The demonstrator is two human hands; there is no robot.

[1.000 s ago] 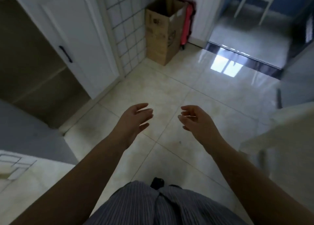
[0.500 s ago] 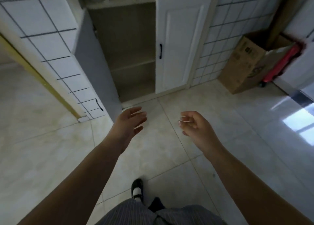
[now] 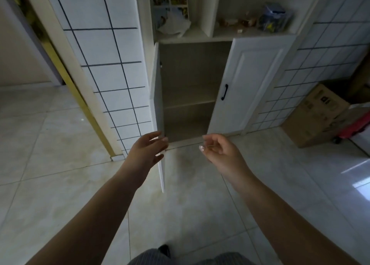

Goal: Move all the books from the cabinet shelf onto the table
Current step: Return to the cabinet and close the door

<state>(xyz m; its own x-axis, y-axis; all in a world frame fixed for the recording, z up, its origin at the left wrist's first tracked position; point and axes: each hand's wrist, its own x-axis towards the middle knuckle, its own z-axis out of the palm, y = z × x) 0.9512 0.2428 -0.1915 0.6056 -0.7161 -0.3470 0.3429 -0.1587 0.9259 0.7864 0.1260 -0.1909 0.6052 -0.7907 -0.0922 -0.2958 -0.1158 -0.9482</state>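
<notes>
A white cabinet [image 3: 248,84] stands ahead with its left door [image 3: 160,108] swung out toward me and its right door closed. The open compartment shows a bare inner shelf [image 3: 189,102]; I see no books on it. My left hand [image 3: 147,150] is held out with fingers apart, right beside the edge of the open door, holding nothing. To the right, my right hand [image 3: 218,149] hovers in front of the cabinet's bottom edge, fingers loosely curled and empty. No table is in view.
Open cubbies above the cabinet hold a plastic bag [image 3: 173,25] and a blue clear box [image 3: 273,19]. A cardboard box [image 3: 316,116] and a red item [image 3: 354,125] sit on the floor at right. A tiled wall [image 3: 112,64] and a doorway are at left.
My view has turned from the floor and hallway to face the cabinet, which is now closer and centred. Both hands stayed raised and empty.
</notes>
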